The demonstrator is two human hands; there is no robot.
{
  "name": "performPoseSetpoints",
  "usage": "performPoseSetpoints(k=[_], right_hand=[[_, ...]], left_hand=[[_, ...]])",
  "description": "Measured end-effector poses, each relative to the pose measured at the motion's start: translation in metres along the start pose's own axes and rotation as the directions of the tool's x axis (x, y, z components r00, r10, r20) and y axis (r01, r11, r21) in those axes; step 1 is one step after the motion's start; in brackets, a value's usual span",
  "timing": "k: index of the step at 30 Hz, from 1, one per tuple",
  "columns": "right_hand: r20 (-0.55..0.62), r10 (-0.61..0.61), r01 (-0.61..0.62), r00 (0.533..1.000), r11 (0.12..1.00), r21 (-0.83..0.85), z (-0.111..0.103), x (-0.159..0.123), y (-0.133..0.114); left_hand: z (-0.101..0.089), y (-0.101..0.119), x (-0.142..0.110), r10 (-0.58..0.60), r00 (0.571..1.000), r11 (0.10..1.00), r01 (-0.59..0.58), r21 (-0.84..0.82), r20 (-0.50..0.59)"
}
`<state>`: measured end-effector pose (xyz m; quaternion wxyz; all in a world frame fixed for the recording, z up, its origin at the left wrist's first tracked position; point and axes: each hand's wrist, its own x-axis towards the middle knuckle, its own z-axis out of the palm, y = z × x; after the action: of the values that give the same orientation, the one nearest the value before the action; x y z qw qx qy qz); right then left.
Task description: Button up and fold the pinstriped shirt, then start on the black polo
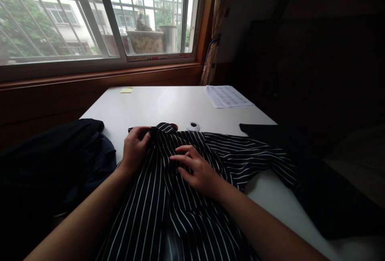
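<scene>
A black garment with thin white stripes (168, 196) lies spread over the near part of a white table (162, 104) and hangs toward me. My left hand (136, 148) is closed on the garment's upper edge near its collar, pinching the cloth. My right hand (196, 166) rests flat on the striped cloth just right of the left hand, fingers stretched out and pointing left. One striped sleeve (258, 156) trails off to the right.
A pile of dark clothing (60, 156) sits at the table's left edge. A small round white object (193, 126) lies beyond the garment. Printed paper (227, 96) and a yellow sticky note (126, 90) lie at the far side, under a barred window (99, 16). Dark fabric (264, 130) lies right.
</scene>
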<state>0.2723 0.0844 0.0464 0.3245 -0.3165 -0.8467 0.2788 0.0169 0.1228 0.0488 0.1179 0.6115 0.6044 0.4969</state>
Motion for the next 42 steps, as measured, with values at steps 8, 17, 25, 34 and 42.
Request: performPoseSetpoints(k=[8, 17, 25, 34, 42], right_hand=[[0.161, -0.094, 0.129, 0.982, 0.966, -0.222, 0.002, -0.003, -0.003], [0.184, -0.1, 0.143, 0.978, 0.961, -0.236, 0.001, -0.003, -0.003], [0.222, -0.139, 0.179, 0.965, 0.968, -0.174, -0.002, -0.003, -0.006], [0.284, -0.198, 0.229, 0.938, 0.97, -0.08, -0.007, -0.004, -0.007], [0.285, -0.215, 0.223, 0.934, 0.975, 0.005, -0.008, -0.003, -0.011]], left_hand=[[-0.001, -0.002, 0.001, -0.023, 0.998, 0.999, 0.025, 0.034, -0.061], [0.001, -0.007, 0.004, -0.054, 0.998, 0.998, 0.054, 0.02, -0.031], [0.008, -0.012, 0.005, 0.015, 0.984, 0.995, 0.003, -0.1, 0.179], [0.012, -0.017, -0.001, 0.102, 0.947, 0.98, -0.149, 0.135, 0.304], [0.014, -0.018, -0.001, 0.12, 0.949, 0.971, -0.174, 0.166, 0.292]])
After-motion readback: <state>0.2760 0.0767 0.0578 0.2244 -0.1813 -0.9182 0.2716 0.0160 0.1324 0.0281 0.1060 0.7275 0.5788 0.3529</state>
